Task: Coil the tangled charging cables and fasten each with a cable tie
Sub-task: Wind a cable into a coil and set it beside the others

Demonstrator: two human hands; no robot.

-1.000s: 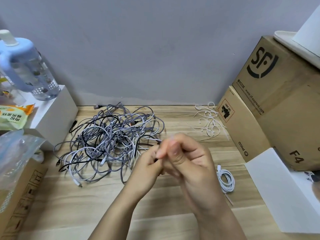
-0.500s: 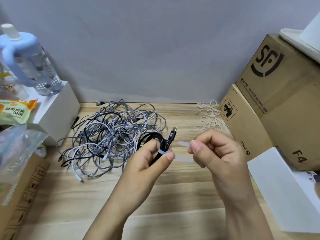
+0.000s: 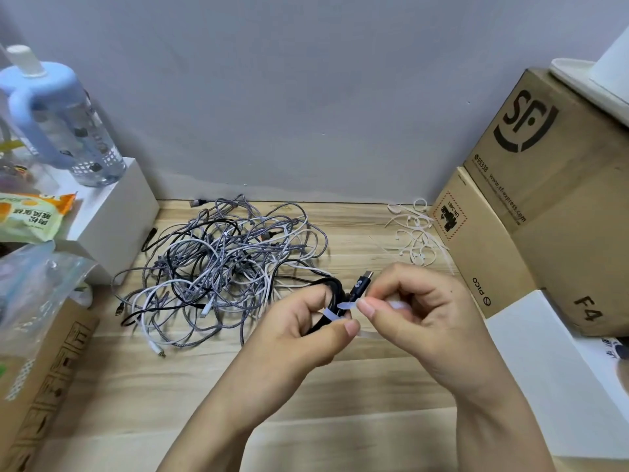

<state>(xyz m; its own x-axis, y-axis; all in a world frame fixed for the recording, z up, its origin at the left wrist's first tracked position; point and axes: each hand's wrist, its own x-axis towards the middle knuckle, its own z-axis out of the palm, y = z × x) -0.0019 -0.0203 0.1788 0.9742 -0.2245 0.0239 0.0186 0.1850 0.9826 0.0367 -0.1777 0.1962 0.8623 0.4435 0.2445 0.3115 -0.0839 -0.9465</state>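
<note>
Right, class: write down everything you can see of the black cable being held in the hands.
The black coiled charging cable looks smooth and rubbery, gathered into a few tight loops held above the wooden table. A black plug with a metal tip sticks up to the right. A white plastic cable tie wraps the loops. The left hand pinches the bundle at the tie; the right hand grips the tie's end.
</note>
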